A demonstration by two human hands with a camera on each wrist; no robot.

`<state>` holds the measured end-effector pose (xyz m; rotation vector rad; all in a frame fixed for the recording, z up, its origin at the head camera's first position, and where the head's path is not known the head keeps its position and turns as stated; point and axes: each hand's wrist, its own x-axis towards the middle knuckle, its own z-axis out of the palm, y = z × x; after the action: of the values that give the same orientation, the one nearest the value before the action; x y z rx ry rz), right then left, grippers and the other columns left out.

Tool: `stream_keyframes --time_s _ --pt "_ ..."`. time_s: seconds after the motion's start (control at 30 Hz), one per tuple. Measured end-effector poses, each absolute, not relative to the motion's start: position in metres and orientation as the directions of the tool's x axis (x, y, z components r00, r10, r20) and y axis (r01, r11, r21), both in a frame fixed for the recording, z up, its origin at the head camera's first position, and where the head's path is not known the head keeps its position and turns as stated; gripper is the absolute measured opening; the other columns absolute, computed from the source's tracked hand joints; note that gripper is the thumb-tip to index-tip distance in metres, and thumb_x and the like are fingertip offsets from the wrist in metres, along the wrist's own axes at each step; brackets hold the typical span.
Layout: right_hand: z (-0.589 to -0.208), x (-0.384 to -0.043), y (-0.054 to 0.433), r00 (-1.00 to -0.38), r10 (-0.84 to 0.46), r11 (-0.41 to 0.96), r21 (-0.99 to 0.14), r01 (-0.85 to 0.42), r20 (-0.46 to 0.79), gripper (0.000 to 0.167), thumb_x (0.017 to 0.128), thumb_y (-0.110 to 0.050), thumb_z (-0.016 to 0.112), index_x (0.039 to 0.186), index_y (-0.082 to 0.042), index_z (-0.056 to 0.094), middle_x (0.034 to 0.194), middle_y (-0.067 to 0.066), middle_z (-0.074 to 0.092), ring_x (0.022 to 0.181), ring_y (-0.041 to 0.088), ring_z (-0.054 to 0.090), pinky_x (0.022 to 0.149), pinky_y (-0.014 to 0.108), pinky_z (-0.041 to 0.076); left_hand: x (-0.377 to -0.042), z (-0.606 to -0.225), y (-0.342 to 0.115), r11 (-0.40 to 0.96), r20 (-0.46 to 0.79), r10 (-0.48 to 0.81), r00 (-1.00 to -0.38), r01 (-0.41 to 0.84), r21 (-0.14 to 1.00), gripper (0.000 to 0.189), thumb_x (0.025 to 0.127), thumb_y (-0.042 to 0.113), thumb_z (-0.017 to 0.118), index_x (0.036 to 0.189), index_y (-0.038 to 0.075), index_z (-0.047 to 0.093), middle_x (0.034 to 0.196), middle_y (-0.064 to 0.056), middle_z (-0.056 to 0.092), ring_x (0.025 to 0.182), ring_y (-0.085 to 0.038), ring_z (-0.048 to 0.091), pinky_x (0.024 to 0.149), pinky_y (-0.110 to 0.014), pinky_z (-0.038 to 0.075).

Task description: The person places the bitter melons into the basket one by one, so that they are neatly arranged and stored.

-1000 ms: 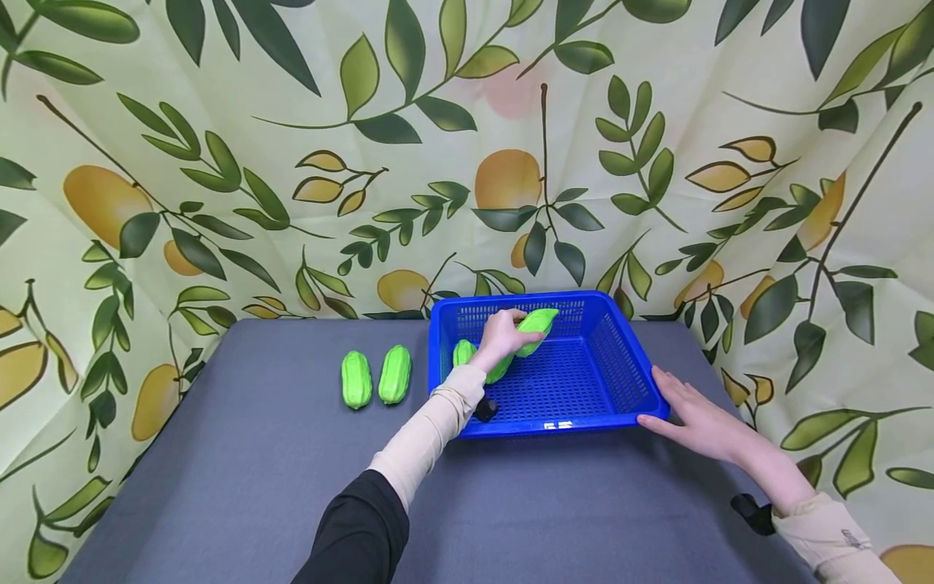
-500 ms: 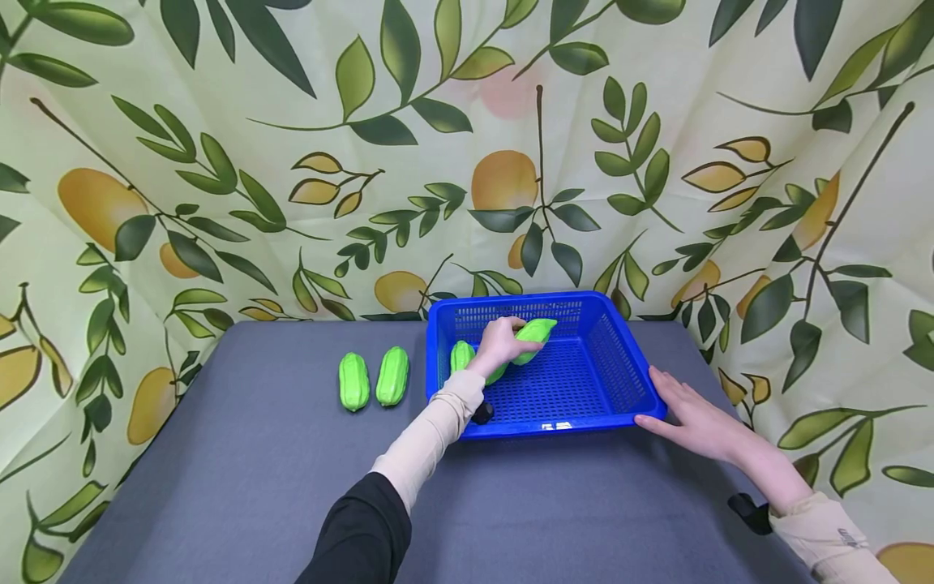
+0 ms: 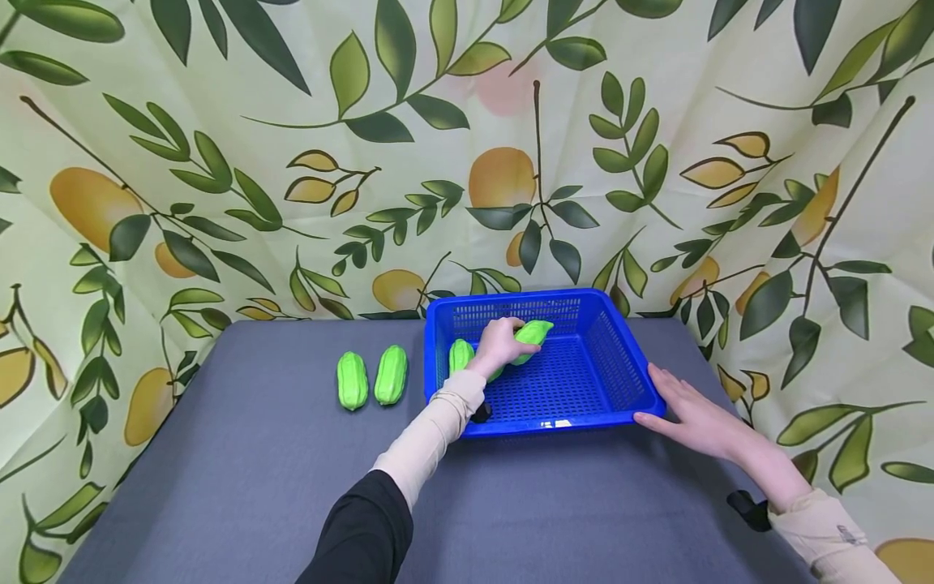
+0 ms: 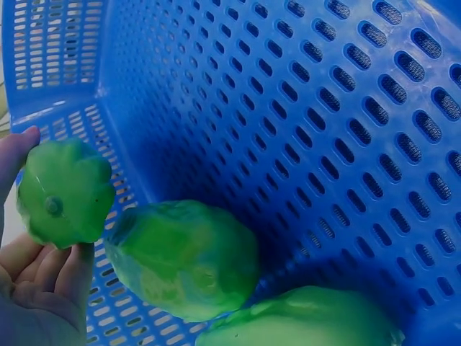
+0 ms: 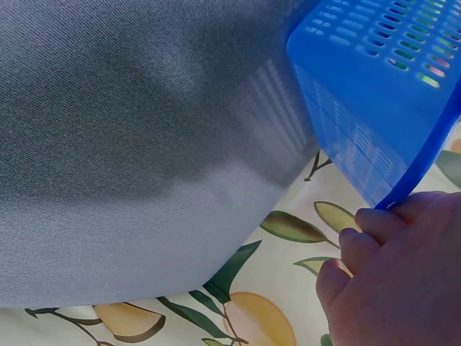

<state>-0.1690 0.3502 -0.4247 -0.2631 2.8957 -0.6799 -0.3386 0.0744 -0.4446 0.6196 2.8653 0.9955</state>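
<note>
My left hand (image 3: 500, 344) reaches into the blue plastic basket (image 3: 569, 426) and grips a light-green ribbed gourd (image 3: 533, 334) with a pointed tip. The left wrist view shows the held gourd (image 4: 66, 193) end-on, thumb above and fingers below. Two more green gourds lie near it, one next to the hand (image 4: 184, 259) and one at the bottom edge (image 4: 302, 321). In the head view my wrist partly hides them. Outstretched, my right hand (image 3: 696, 415) rests against the basket's front right corner, fingers along the side rim and thumb at the front.
Two more green gourds, a left one (image 3: 353, 380) and a right one (image 3: 391, 375), lie side by side on the grey tabletop (image 3: 241, 454), left of the basket. A leaf-patterned cloth (image 3: 306, 97) hangs behind the table and along its sides.
My left hand has lowered the gourd slightly inside the basket. The right hand stays at the basket's corner. The whole head view has shifted a little to the left.
</note>
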Motion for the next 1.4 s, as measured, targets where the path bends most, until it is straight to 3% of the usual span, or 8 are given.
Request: stream_keyframes --time_s 0.23,0.47,0.73,0.8,1.03,1.4 --pt "-0.4235 -0.1698 0.3494 -0.973 -0.202 0.884 -0.448 -0.132 -0.113 0.096 0.089 -0.055 0.055 0.150 0.003 0.009 0.154 0.031 0.012 0.139 0.053 0.012 0.111 0.067 0.012 -0.3402 -0.4457 0.0737 0.729 0.084 0.403 -0.912 0.374 0.574 0.055 0.075 0.031 0.079 0.122 0.006 0.063 0.112 -0.008 0.069 0.093 -0.021 0.063 0.078 -0.031 0.051" --pt "-0.4223 -0.1706 0.3496 -0.972 -0.206 0.884 -0.446 -0.136 -0.111 0.096 0.089 -0.055 0.055 0.150 0.004 0.009 0.154 0.031 0.012 0.139 0.053 0.012 0.111 0.067 0.012 -0.3420 -0.4486 0.0714 0.755 0.076 0.429 -0.900 0.403 0.517 0.059 0.074 0.032 0.080 0.123 0.005 0.062 0.110 -0.008 0.069 0.092 -0.021 0.063 0.080 -0.032 0.051" --pt "-0.4227 -0.1711 0.3497 -0.971 -0.214 0.881 -0.451 -0.144 -0.107 0.095 0.089 -0.054 0.055 0.150 0.003 0.009 0.154 0.031 0.012 0.139 0.053 0.012 0.111 0.067 0.012 -0.3435 -0.4501 0.0713 0.768 0.083 0.459 -0.885 0.442 0.464 0.055 0.072 0.036 0.082 0.116 0.007 0.066 0.100 -0.004 0.070 0.083 -0.018 0.060 0.069 -0.028 0.047" --pt "-0.4230 -0.1711 0.3496 -0.971 -0.213 0.881 -0.450 -0.145 -0.105 0.095 0.089 -0.054 0.055 0.150 0.003 0.009 0.154 0.031 0.012 0.139 0.053 0.012 0.111 0.067 0.013 -0.3426 -0.4503 0.0718 0.774 0.074 0.464 -0.883 0.445 0.449 0.055 0.072 0.037 0.081 0.116 0.008 0.066 0.101 -0.004 0.070 0.085 -0.019 0.062 0.071 -0.029 0.049" --pt "-0.4243 -0.1695 0.3496 -0.971 -0.210 0.881 -0.453 -0.138 -0.113 0.096 0.089 -0.054 0.056 0.150 0.003 0.010 0.154 0.031 0.013 0.139 0.053 0.013 0.110 0.068 0.013 -0.3388 -0.4505 0.0724 0.784 0.049 0.453 -0.890 0.424 0.453 0.064 0.073 0.038 0.081 0.125 0.005 0.061 0.123 -0.009 0.065 0.114 -0.025 0.060 0.097 -0.035 0.049" --pt "-0.4243 -0.1696 0.3492 -0.973 -0.207 0.885 -0.444 -0.142 -0.103 0.096 0.088 -0.054 0.057 0.150 0.004 0.011 0.153 0.032 0.014 0.138 0.054 0.013 0.110 0.068 0.014 -0.3397 -0.4477 0.0712 0.780 0.077 0.465 -0.882 0.449 0.436 0.062 0.075 0.038 0.079 0.124 0.005 0.061 0.124 -0.007 0.065 0.114 -0.025 0.060 0.098 -0.033 0.048"
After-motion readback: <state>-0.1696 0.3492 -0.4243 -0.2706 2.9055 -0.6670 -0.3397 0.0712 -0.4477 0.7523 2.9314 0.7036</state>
